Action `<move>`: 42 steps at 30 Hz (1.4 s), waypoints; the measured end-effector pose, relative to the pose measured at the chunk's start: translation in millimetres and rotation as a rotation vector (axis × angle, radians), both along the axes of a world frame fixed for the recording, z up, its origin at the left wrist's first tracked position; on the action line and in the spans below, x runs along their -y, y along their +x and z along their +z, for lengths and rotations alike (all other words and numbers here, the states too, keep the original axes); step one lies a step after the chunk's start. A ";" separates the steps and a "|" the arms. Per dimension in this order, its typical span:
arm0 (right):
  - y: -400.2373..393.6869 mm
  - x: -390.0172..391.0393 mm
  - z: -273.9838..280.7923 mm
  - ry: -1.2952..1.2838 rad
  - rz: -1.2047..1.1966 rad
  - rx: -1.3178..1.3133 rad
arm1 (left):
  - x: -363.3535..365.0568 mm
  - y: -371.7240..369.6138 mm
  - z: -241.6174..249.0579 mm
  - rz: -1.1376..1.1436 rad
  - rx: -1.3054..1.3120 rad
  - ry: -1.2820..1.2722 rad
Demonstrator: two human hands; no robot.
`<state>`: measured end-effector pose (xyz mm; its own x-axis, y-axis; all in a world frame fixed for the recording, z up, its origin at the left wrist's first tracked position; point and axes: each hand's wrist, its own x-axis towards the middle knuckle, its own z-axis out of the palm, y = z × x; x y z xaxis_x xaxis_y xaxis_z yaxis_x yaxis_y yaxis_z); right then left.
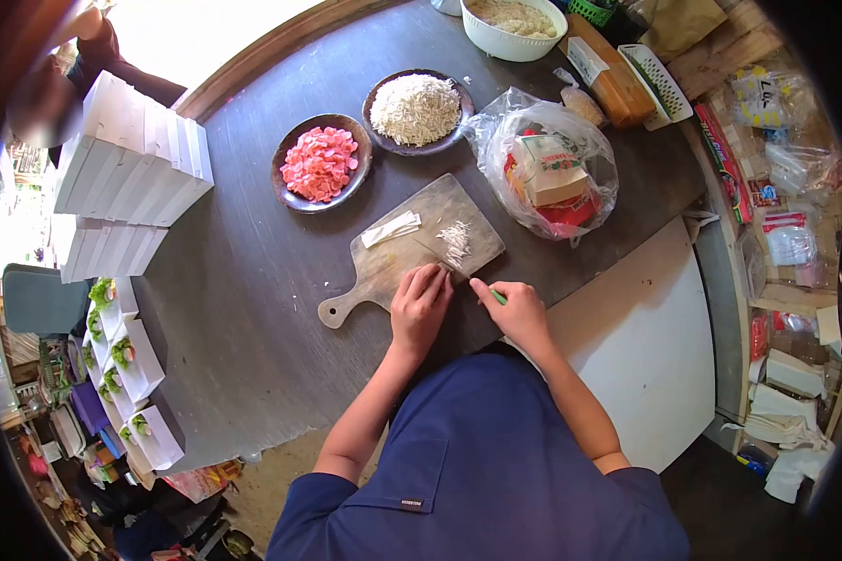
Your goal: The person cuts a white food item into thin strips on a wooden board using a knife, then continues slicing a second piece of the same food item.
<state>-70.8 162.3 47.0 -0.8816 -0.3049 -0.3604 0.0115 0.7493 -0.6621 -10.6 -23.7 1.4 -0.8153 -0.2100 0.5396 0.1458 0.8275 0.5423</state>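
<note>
My right hand (pixel 515 313) is closed around the green handle of a knife (pixel 500 297). Its blade reaches over the wooden cutting board (pixel 376 273) toward my left fingertips. My left hand (pixel 421 304) rests at the board's near edge, fingers curled and pressed together beside the blade; whatever they hold is hidden. Thin white slivers (pixel 455 245) lie in a small heap beyond the blade. Farther left on the board are several flat white strips (pixel 391 229).
Beyond the board stand a bowl of pink slices (pixel 320 165) and a bowl of white shreds (pixel 415 110). A plastic bag with packages (pixel 552 173) is at right, a white basin (pixel 515 42) behind. Stacked white boxes (pixel 126 154) and boxes with greens (pixel 140 360) line the left edge. Another person's sleeve (pixel 150 79) shows.
</note>
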 end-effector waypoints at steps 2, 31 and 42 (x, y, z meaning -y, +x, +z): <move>0.8 -6.6 10.4 0.006 -0.007 0.043 | -1.4 1.4 -1.7 0.009 0.002 0.000; 5.5 2.5 3.6 -0.026 -0.035 0.034 | 5.2 2.3 1.9 -0.054 0.035 0.032; 8.8 -7.8 20.6 0.055 -0.006 0.079 | 4.5 2.6 4.6 -0.050 0.035 0.023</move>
